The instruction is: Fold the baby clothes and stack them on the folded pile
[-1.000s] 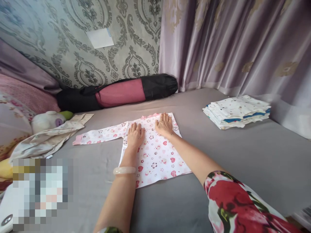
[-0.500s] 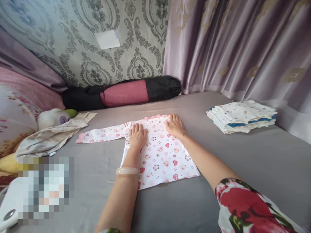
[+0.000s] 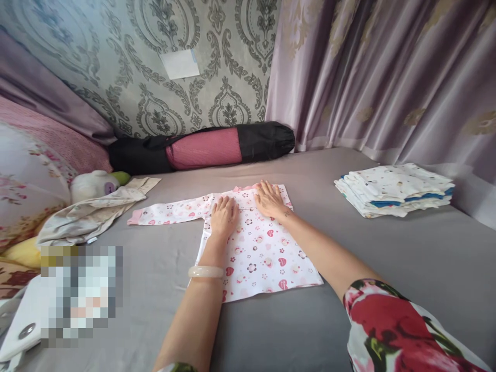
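Note:
A small white long-sleeved shirt (image 3: 256, 253) with pink hearts and flowers lies flat on the grey bed sheet (image 3: 155, 274). Its left sleeve, ending in a pink cuff, stretches out to the left; no sleeve shows on the right side. My left hand (image 3: 225, 216) rests flat on the upper left of the shirt, fingers pointing away from me. Close to the pink collar, my right hand (image 3: 270, 200) lies flat on the upper part with its fingers slightly spread. Neither hand grips the cloth.
A stack of folded clothes (image 3: 395, 188) sits at the right. Along the wall lies a black and pink mesh bag (image 3: 205, 147). On the left are a crumpled light garment (image 3: 89, 217), a white plush toy (image 3: 91, 186) and a white object, partly blurred out (image 3: 34, 315).
My right hand has slid left across the shirt, from its upper right edge toward the collar. My left hand stays at about the same spot on the shirt. The view has shifted slightly.

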Demonstrator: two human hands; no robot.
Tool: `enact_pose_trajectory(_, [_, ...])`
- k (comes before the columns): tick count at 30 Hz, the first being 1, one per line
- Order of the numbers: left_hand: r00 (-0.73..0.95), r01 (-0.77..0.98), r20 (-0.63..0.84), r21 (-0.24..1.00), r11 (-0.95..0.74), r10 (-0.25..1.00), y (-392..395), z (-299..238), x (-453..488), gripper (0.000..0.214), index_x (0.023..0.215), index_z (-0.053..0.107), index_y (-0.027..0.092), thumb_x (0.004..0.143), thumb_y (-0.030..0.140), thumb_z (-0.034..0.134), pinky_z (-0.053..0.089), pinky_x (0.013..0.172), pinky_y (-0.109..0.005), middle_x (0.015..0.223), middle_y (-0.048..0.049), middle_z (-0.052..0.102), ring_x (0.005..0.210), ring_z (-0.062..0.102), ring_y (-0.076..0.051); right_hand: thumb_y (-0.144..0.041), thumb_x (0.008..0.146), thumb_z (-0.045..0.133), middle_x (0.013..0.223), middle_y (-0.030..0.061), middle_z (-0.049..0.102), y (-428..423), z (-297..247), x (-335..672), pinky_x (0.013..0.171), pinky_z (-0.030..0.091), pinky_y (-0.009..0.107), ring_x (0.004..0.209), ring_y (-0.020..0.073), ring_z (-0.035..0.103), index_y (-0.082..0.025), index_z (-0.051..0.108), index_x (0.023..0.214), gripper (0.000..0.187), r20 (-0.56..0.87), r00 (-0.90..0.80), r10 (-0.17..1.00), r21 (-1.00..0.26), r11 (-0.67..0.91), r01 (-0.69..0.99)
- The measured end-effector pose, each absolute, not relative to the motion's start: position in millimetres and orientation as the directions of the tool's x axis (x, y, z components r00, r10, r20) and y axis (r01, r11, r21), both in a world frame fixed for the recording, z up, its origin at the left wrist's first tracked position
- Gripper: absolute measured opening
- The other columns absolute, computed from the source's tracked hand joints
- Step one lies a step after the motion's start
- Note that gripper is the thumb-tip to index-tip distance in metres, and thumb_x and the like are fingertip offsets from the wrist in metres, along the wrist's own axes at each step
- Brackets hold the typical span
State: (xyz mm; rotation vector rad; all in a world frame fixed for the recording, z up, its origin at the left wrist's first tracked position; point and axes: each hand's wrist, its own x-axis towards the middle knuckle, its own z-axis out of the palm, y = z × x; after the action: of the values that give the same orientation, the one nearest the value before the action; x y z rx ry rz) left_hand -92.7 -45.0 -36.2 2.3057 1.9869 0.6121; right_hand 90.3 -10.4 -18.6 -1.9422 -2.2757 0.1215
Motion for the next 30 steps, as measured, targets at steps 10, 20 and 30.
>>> enact_pose_trajectory(10, [0.061,0.958,0.181,0.264,-0.108,0.982,-44.6,-37.3,-93.2,0.049,0.138,0.049,0.014,0.098,0.036,0.034,0.027,0.117,-0.045,0.152,-0.0131,0.04,0.143,0.032,-0.028,-0.039,0.1,0.018,0.162,0.0081,0.016,-1.9,-34.6,87.9,0.119,0.006,0.049,0.148,0.0249,0.011,-0.013,0.024,0.154,0.06,0.041,-0.119,0.992,-0.202,0.125,0.971])
enact_pose_trajectory(20, [-0.069,0.962,0.295,0.274,-0.016,0.953,-42.0,-43.4,-97.5,0.054,0.138,0.047,0.005,0.097,0.035,0.031,0.028,0.115,-0.047,0.145,-0.0199,0.048,0.139,0.038,-0.031,-0.041,0.099,0.016,0.161,0.0164,0.016,-7.0,-30.0,110.6,0.119,0.01,0.044,0.148,0.0263,0.013,-0.003,0.024,0.152,0.066,0.056,-0.014,0.998,-0.179,0.024,0.984])
enact_pose_trajectory(30, [-0.062,0.952,0.24,0.305,-0.015,0.969,-40.5,-41.7,-96.2,0.051,0.137,0.048,0.008,0.096,0.036,0.034,0.026,0.116,-0.049,0.147,-0.0202,0.045,0.14,0.036,-0.031,-0.034,0.097,0.023,0.159,0.0189,0.02,-7.1,-25.1,101.6,0.118,0.01,0.047,0.147,0.0291,0.014,0.001,0.029,0.15,0.063,0.067,0.002,0.998,-0.149,0.008,0.989])
